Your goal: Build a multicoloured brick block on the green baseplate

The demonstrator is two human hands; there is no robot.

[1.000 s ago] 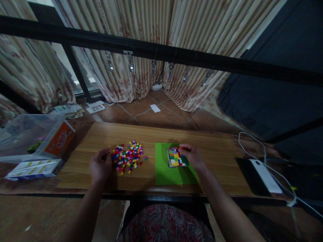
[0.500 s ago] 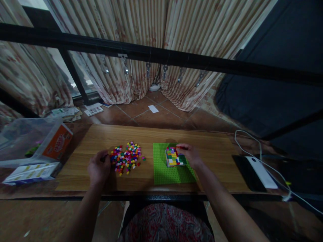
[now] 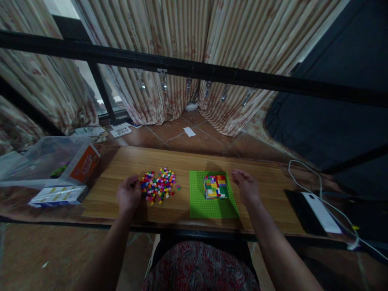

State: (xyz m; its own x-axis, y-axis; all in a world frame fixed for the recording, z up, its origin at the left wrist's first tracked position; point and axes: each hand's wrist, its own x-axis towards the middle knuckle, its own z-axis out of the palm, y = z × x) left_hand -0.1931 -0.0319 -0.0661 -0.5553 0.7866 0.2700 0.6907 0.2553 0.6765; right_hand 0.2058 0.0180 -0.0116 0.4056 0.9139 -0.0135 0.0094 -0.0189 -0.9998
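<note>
At the left edge of a loose pile of small coloured toy bricks (image 3: 159,185) rests my left hand (image 3: 129,195), its fingers curled together; whatever lies between them is hidden. A green studded baseplate (image 3: 201,208) carries a low rectangular block of multicoloured bricks (image 3: 216,186), with a mixed pattern of red, yellow, white, green and purple on top. Just off the plate's right edge, apart from the block, is my right hand (image 3: 247,186). Its thumb and fingers are bent close together, and I cannot make out anything between them.
A wooden board (image 3: 169,157) lies under the bricks and baseplate. To the left are a clear plastic bin (image 3: 45,161) with an orange label and a flat box (image 3: 57,196). A white device (image 3: 319,212) and a cable (image 3: 321,182) lie right. A black bar (image 3: 188,66) crosses beyond.
My right hand has drawn off the brick block to the right, leaving its top uncovered. My left hand stays beside the pile. The whole view has shifted slightly.
</note>
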